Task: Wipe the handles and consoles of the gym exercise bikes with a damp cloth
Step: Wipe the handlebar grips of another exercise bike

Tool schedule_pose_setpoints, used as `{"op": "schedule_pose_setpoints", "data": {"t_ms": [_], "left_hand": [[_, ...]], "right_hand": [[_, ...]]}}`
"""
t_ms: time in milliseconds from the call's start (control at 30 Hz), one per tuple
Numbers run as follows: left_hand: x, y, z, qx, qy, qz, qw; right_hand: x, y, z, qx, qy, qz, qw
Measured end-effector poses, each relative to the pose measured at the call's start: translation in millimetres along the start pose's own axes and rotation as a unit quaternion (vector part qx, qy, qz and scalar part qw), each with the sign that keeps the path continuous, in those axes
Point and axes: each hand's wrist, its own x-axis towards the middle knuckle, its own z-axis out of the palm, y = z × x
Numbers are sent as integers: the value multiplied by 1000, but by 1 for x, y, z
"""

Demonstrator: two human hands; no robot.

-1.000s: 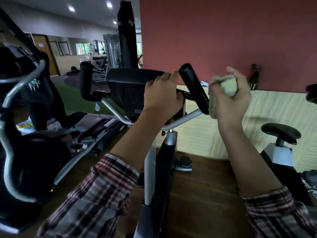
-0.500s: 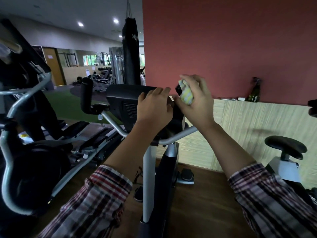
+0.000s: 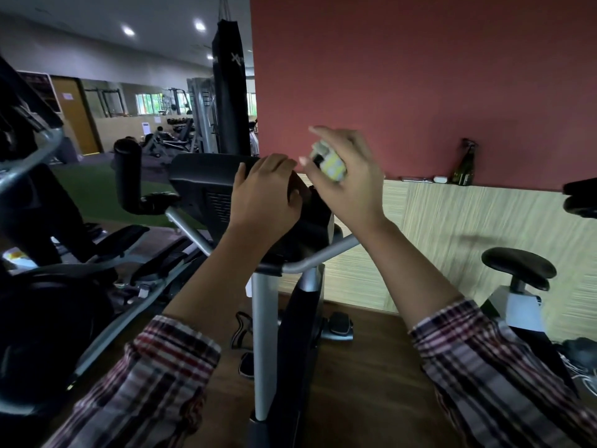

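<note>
Left hand point(image 3: 265, 195) fingers curled over top edge of black console point(image 3: 206, 185), right hand point(image 3: 342, 179) just beside it, wrapped round bunched yellow-white cloth point(image 3: 331, 161) on the right handle, left handle point(image 3: 127, 176) well apart, bare

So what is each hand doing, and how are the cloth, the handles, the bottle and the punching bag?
left hand: rests on the console, fingers curled over its top edge
right hand: wrapped round the cloth
cloth: bunched up, pressed round the right handle
left handle: upright, bare, untouched
bottle: standing upright on the ledge
punching bag: hanging straight
</note>
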Motion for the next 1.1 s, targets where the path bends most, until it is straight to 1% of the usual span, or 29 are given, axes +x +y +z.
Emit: {"op": "schedule_pose_setpoints", "data": {"t_ms": [100,267,333,467,533,667,733,867,933,1033,1100], "left_hand": [[-1,-3,2,-9,13,3,1000],[-2,-8,4,-10,15,19,1000],[-2,-11,4,-11,16,25,999],[-3,-13,7,-15,32,27,999],[-4,-15,9,-16,38,33,999],[-5,-20,10,-17,37,47,998],[-5,-22,10,-16,40,52,998],[-4,-25,15,-22,67,64,995],[-4,-26,18,-23,78,68,994],[-5,-30,22,-18,83,76,994],[-5,-33,23,-11,87,87,992]], "right_hand": [[10,-2,5,4,-18,-6,1000],[-8,14,-9,83,-44,32,995],[-1,9,-7,79,-51,42,995],[22,-3,4,43,-81,28,995],[16,1,3,47,-77,23,996],[-8,12,-10,87,-60,43,993],[-2,8,-9,80,-64,50,993],[25,-6,2,7,-96,28,995],[21,-5,2,2,-85,11,996],[-4,7,-8,43,-44,30,998],[-13,10,-10,32,-26,41,998]]}}
